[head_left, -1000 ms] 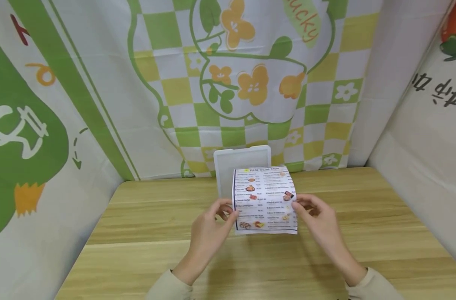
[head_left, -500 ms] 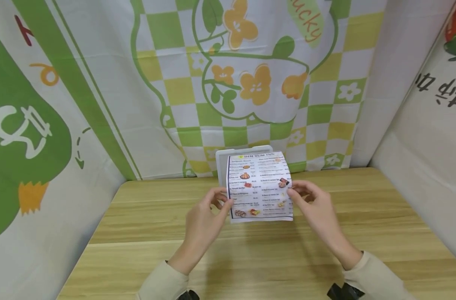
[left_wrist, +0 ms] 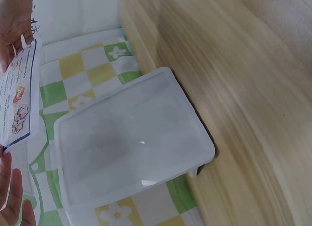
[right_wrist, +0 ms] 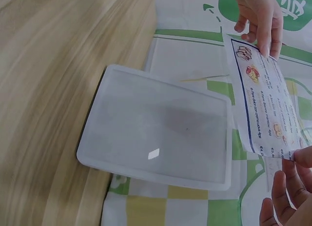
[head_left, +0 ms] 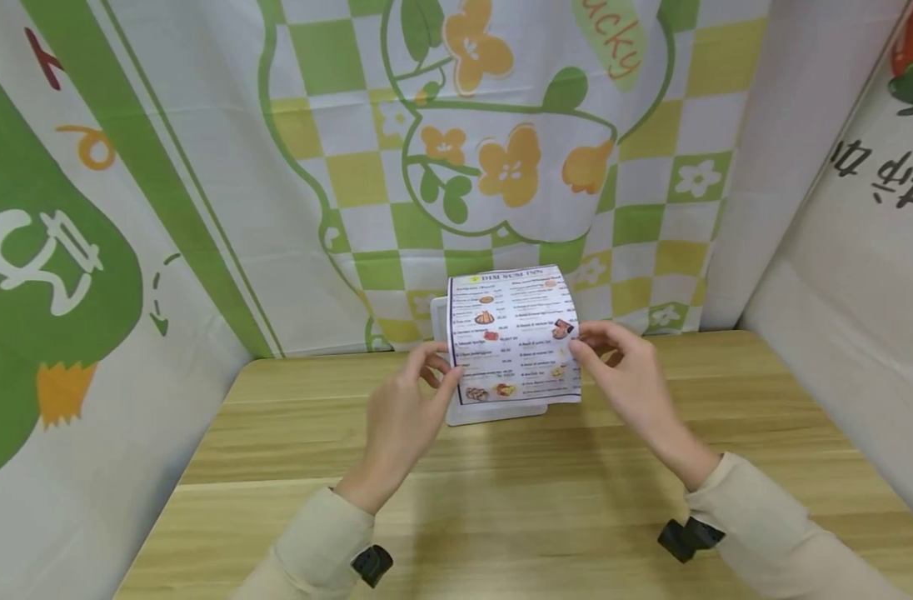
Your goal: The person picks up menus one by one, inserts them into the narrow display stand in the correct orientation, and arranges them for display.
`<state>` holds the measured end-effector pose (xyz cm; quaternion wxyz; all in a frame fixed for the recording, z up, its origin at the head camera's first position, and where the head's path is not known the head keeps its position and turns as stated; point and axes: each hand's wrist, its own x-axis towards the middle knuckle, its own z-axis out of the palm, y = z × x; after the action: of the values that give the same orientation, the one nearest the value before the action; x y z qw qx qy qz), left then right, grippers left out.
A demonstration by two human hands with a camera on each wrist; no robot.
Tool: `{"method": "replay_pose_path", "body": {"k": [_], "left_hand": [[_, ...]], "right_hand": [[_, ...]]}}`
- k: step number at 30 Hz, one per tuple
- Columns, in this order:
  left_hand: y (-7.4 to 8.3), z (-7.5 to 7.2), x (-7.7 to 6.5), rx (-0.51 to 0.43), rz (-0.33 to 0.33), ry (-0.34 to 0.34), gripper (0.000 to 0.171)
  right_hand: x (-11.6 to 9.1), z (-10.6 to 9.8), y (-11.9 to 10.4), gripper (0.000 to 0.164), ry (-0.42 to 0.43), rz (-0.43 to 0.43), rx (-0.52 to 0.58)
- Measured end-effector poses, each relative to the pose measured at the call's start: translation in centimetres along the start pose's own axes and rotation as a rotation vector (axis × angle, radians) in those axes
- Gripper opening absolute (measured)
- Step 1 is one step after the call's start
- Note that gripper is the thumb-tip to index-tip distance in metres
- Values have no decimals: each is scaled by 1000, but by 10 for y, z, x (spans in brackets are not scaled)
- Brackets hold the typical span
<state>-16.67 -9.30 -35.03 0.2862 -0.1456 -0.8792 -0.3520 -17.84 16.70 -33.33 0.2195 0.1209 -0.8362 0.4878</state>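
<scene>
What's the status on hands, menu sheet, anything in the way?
Left hand, right hand: pinching opposite side edges of menu sheet. Held up before white panel, not touching it. Nothing visible in between.

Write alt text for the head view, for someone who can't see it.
A person's left grip and right grip hold a curved paper menu in front of a white panel on a wooden table. Patterned cloth hangs behind.
</scene>
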Motion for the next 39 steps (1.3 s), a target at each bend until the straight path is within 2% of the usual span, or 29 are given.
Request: {"method": "replay_pose_path", "body": {"k": [12, 22, 27, 31, 39], "left_hand": [[-10, -1, 31, 74, 67, 53, 29], [-9, -7, 54, 45, 89, 116, 30], [-13, -7, 64, 60, 87, 115, 29], [-15, -7, 71, 72, 57, 114, 31], [-20, -4, 85, 65, 31, 155, 32]], "right_hand": [[27, 0, -5, 21, -10, -98, -98], [49, 2, -18, 22, 18, -127, -103], [61, 7, -19, 24, 25, -133, -84], [70, 11, -21, 23, 48, -161, -75], [86, 19, -26, 20, 94, -195, -66]]}}
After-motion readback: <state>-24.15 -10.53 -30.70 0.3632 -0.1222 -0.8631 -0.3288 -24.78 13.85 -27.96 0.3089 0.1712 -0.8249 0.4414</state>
